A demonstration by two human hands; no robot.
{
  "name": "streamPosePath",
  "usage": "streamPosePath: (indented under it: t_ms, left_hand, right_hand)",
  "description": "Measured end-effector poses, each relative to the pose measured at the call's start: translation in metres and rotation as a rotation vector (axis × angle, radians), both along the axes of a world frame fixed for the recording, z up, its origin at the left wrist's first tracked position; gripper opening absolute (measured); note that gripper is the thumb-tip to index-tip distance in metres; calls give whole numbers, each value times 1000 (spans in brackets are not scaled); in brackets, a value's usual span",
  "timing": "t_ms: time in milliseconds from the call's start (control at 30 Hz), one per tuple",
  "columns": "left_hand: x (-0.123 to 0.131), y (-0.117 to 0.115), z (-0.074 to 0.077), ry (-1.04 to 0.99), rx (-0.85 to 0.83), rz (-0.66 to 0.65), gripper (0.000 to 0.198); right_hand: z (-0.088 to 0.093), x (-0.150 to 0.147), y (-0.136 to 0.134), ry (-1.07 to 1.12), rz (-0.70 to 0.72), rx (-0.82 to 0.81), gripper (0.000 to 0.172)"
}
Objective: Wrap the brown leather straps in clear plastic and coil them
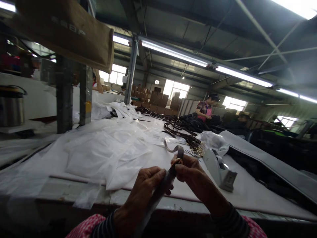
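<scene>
Both my hands are raised over the front edge of the table with a dark strap (160,188) between them. Closed round its broad lower part, my left hand (143,188) has its thumb on top. My right hand (193,175) pinches the strap near a gold-coloured metal ring (177,161). Beyond the ring, a narrow end (180,151) curls upward and to the left. The strap's lower end runs down toward me and blurs into shadow. A grey-white tape dispenser (220,170) stands right of my right hand.
White plastic sheets (106,145) are heaped over the left of the table. Behind lie dark straps (180,132) with gold buckles (198,150) and a clear plastic bag (214,142). A metal post (85,96) rises at left. Another person (205,109) stands across the table.
</scene>
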State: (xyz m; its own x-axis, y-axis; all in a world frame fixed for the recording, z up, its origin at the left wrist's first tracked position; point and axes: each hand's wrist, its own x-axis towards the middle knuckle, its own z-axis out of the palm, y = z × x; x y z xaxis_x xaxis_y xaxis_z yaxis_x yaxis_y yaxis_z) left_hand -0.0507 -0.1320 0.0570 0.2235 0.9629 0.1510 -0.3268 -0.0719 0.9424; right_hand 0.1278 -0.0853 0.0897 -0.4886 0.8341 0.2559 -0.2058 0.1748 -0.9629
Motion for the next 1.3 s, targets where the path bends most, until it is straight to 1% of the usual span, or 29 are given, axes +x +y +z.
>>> streamPosePath:
  t_ms: [100, 200, 233, 300, 433, 533, 600, 667, 733, 800, 833, 900, 967, 1033, 1133, 1200, 1233, 1300]
  left_hand:
    - [1, -3, -5, 7, 6, -58, 43]
    - [1, -9, -8, 11, -9, -115, 30]
    - [2, -10, -8, 0, -26, -126, 31]
    - [4, -11, -9, -34, -62, -144, 37]
    - [9, -9, -9, -53, -147, -187, 28]
    - [10, -7, -4, -18, -145, -141, 30]
    - [11, -6, -1, 17, -100, -75, 32]
    - [12, -5, 0, 63, -24, -1, 30]
    - [14, -4, 0, 103, 66, 58, 25]
    - [15, -4, 0, 154, 121, 79, 20]
    - [16, -4, 1, 174, 130, 77, 18]
    - [16, -5, 4, 186, 113, 61, 20]
    - [14, -4, 9, 146, 64, 58, 32]
    - [10, -1, 13, 88, 13, 81, 43]
    - [7, 5, 16, 47, 3, 136, 46]
    - [7, 8, 16, 45, 23, 154, 47]
    - [7, 9, 16, 52, 37, 157, 46]
    - [10, 10, 17, 83, 59, 154, 44]
  right_hand:
    - [0, 2, 0, 2, -10, 8, 18]
    - [1, 4, -2, 3, -16, 18, 15]
    - [1, 4, -3, 8, -13, 13, 15]
    - [0, 5, -3, 18, 23, -5, 14]
    - [-5, 6, -5, 41, 106, -16, 14]
    - [-12, 4, -11, 53, 113, -40, 15]
    - [-17, 1, -14, 58, 104, -57, 17]
    - [-20, -2, -14, 72, 72, -47, 20]
    - [-19, -4, -8, 109, 10, -53, 31]
    - [-16, -7, 1, 172, -52, -131, 43]
    - [-13, -8, 5, 210, -82, -178, 44]
    - [-9, -12, 11, 292, -125, -237, 40]
    - [-8, -17, 10, 340, -136, -223, 34]
    - [-11, -22, 2, 324, -94, -162, 29]
    - [-17, -29, -11, 246, -8, -25, 25]
    - [-17, -29, -9, 224, -5, -16, 32]
    - [-14, -28, -4, 243, -27, -55, 38]
    - [-3, -24, 12, 337, -100, -179, 48]
